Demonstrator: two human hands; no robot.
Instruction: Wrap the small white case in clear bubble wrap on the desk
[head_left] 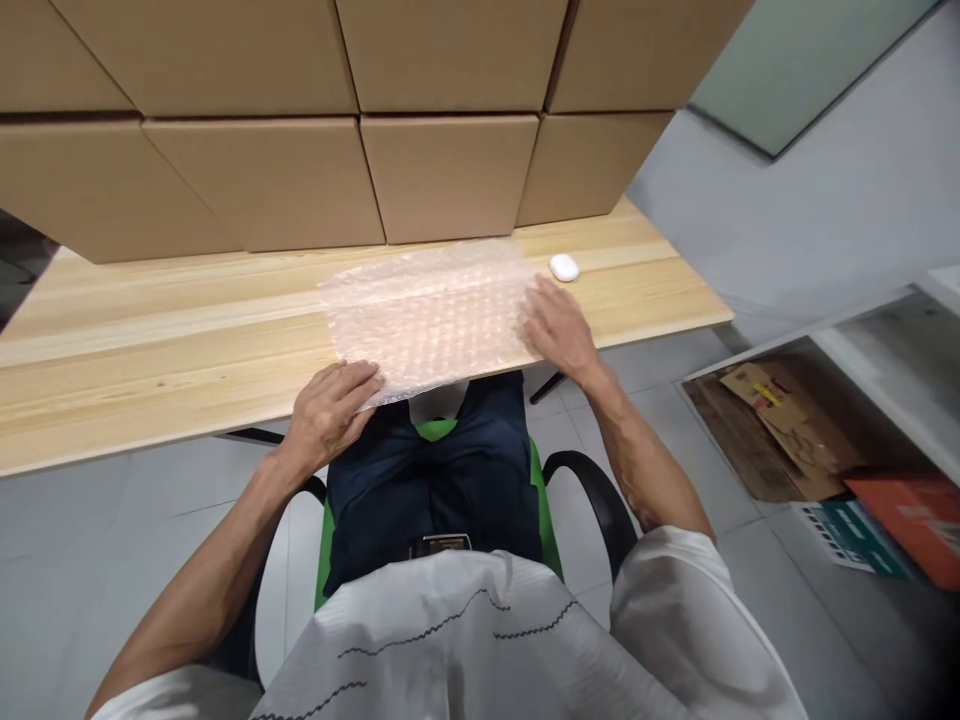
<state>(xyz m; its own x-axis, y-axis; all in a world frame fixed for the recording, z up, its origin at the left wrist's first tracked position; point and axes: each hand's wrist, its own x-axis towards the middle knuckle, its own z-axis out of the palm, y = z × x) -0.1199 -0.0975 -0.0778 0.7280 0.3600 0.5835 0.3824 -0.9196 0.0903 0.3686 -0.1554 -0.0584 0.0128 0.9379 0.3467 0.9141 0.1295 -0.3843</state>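
A sheet of clear bubble wrap (442, 315) lies spread on the light wooden table (165, 340), its front edge hanging slightly over the table's edge. My left hand (334, 405) rests at the sheet's front left corner, fingers stretched over it. At the sheet's right side, my right hand (555, 325) lies with its fingers spread on the wrap, a little blurred. Just beyond my right hand sits a small white rounded case (564, 267) on the bare wood.
Brown cardboard boxes (450, 175) stand stacked in two visible rows along the table's back. At the right, a white shelf (877, 370) stands near flattened cardboard (810, 420) and an orange item (911, 520). A green chair (551, 520) is under me.
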